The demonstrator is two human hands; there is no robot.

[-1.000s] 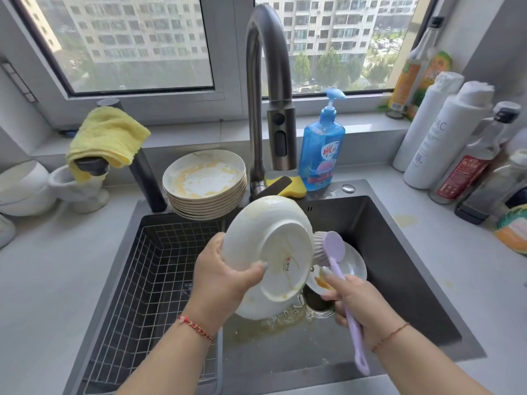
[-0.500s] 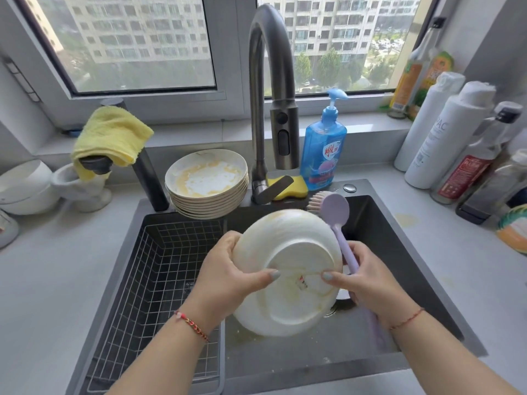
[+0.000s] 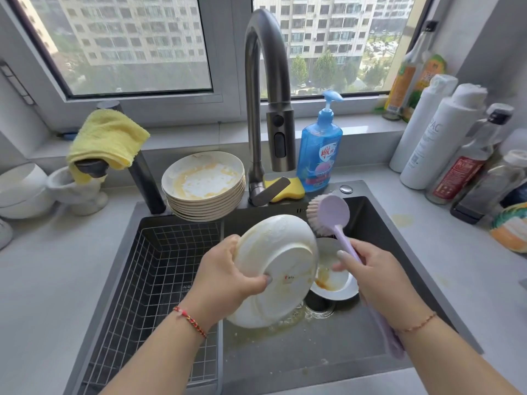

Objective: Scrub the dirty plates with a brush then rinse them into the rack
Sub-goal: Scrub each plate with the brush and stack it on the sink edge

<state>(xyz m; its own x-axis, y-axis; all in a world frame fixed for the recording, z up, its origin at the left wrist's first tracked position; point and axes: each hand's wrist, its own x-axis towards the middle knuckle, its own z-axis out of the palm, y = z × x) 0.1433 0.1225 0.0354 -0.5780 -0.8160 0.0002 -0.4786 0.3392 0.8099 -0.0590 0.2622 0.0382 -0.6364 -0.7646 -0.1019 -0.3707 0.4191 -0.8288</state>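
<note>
While left hand (image 3: pixel 228 283) grips plate (image 3: pixel 275 269) by rim, thumb curled over base, plate tilted underside-up over sink (image 3: pixel 313 354), mid-frame – likely so bristles reach back face and drips fall in basin. Right hand (image 3: pixel 379 280) wraps fingers round brush (image 3: pixel 330 215) handle, head raised just beside plate's upper right edge, apart from it. Second dirty plate (image 3: pixel 336 280) lies in sink behind. Dirty stack (image 3: pixel 204 183) waits upper centre by tap (image 3: pixel 268 109). Rack (image 3: pixel 154 295) at lower left holds no plates – scrubbing stage, rinse not yet begun
</note>
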